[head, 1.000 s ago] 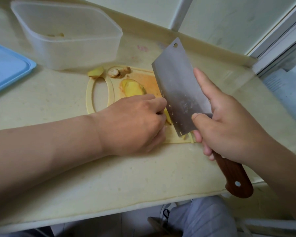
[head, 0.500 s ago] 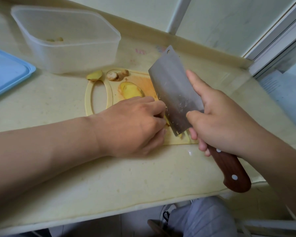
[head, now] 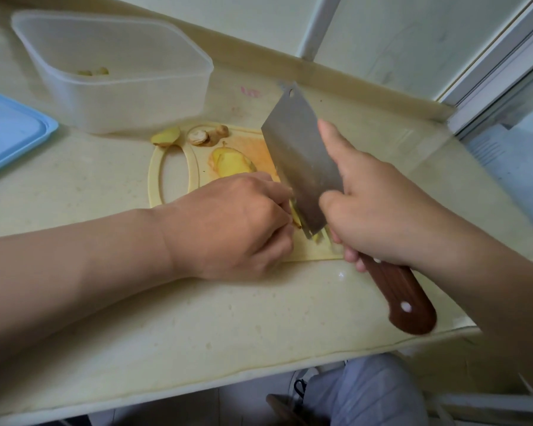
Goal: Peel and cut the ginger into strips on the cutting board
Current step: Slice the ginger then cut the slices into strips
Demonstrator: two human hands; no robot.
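A small cream cutting board (head: pixel 194 176) lies on the counter. Peeled ginger slices (head: pixel 233 162) rest on it behind my left hand (head: pixel 234 222), whose curled fingers press down on a ginger piece (head: pixel 296 218) that is mostly hidden. My right hand (head: pixel 379 216) grips a steel cleaver (head: pixel 299 155) with a brown wooden handle (head: pixel 403 298), forefinger along the blade's side. The blade edge stands on the board right beside my left fingertips. Thin ginger strips (head: pixel 319 238) lie under the blade's near end.
A ginger chunk (head: pixel 166 137) and brown peel scraps (head: pixel 208 135) lie at the board's far edge. A translucent plastic tub (head: pixel 111 72) with a few pieces inside stands behind. Its blue lid (head: pixel 10 130) is at the left. The counter's front edge runs below my arms.
The cleaver has come down from a raised tilt onto the board beside my left fingers. My left hand keeps pressing the ginger in the same place.
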